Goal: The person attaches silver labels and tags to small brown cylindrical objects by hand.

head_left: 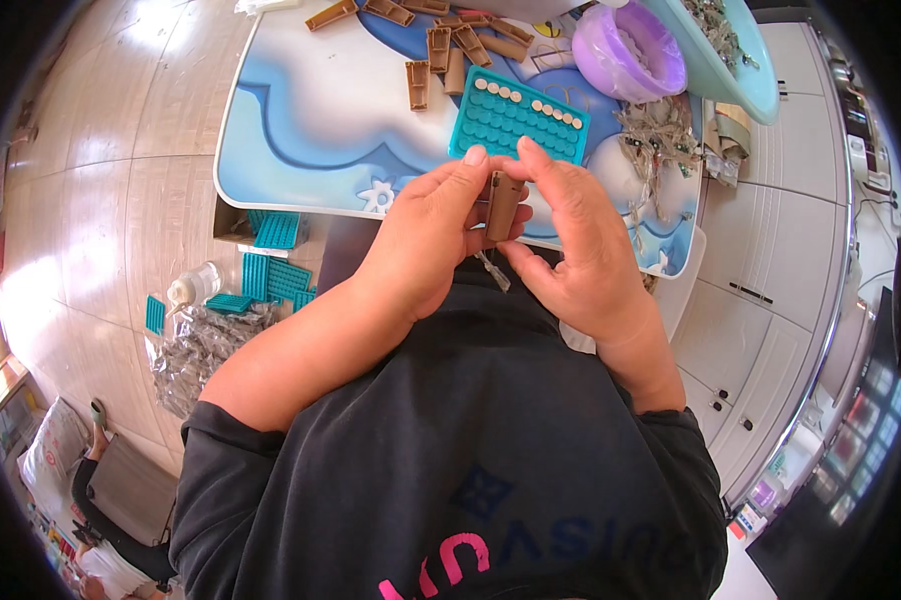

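In front of my chest I hold a small brown plastic casing [502, 207] upright between both hands. My left hand [428, 222] is closed on its left side, the thumb near the top end and fingertips curled behind it. My right hand [588, 235] grips it from the right, forefinger at the upper end and thumb by the lower end. Below the casing hangs a short grey bundle, perhaps wires [493, 272]. Just beyond my hands lies a teal tray [520, 140] with rows of round hollows; several pale discs [510, 95] sit in its far row.
More brown casings [438, 48] lie scattered on the blue-and-white table [315, 130]. A lined purple basin [610, 60], a pale green basin [760, 80] and tangled wired parts [660, 140] stand right. Teal trays [275, 275] and bagged parts [210, 350] are low on the left.
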The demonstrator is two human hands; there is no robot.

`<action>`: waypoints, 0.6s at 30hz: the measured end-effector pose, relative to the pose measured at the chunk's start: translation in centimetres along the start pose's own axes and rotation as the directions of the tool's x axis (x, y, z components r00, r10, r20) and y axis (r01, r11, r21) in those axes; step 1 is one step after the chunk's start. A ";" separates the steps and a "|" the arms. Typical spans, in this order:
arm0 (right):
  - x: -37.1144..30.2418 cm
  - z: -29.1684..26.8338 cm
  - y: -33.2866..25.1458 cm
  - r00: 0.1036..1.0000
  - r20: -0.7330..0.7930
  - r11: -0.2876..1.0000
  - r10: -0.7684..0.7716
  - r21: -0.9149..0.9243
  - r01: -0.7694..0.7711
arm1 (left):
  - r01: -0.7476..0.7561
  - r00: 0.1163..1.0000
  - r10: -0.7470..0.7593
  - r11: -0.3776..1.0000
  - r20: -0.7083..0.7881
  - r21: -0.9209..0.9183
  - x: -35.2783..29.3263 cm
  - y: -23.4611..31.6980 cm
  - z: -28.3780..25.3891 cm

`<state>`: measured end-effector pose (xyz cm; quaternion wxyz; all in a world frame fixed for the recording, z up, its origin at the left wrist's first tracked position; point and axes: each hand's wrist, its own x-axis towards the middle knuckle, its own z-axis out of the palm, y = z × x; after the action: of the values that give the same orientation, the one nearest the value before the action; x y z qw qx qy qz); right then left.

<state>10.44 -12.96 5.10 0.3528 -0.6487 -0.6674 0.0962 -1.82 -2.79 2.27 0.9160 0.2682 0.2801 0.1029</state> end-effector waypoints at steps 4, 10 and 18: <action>0.0 0.0 0.0 1.000 -0.006 1.000 0.005 -0.015 -0.005 | -0.004 1.000 0.004 1.000 0.012 -0.015 0.1 -0.1 -0.1; 0.1 0.0 0.1 0.999 -0.003 0.999 -0.033 -0.011 0.033 | -0.007 1.000 0.007 1.000 -0.020 0.015 0.0 0.1 0.4; -0.4 0.1 0.2 0.999 -0.022 1.000 0.029 -0.005 -0.030 | -0.080 0.997 0.076 0.984 0.034 0.159 0.1 -0.7 0.3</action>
<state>10.50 -13.26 4.82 0.3568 -0.6605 -0.6541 0.0924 -1.55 -3.42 2.04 0.8905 0.3532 0.2638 0.1121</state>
